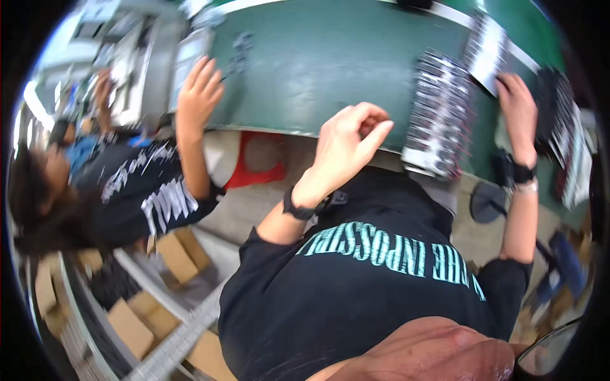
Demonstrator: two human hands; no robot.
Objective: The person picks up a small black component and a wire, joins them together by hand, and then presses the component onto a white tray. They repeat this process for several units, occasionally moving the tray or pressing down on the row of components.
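My left hand (351, 143) hovers at the near edge of the green table, its fingers loosely curled. The thumb stands a little apart from them, and nothing shows between. At the far right, my right hand (520, 106) has its thumb and fingers at the near corner of a flat white panel-like piece (487, 58), seemingly gripping it. Dark rows run along the sides of that piece. Between my hands lies a block of dark-and-silver parts in close rows (438, 111), with thin red wires along its right side; blur hides their exact kind.
Another person's raised hand (198, 95) is over the table's left end. Dark stacked parts (554, 105) stand right of my right hand. The green tabletop (311, 57) stretches ahead. Cardboard boxes (181, 254) sit in grey bins at lower left; a red stool (257, 174) is under the edge.
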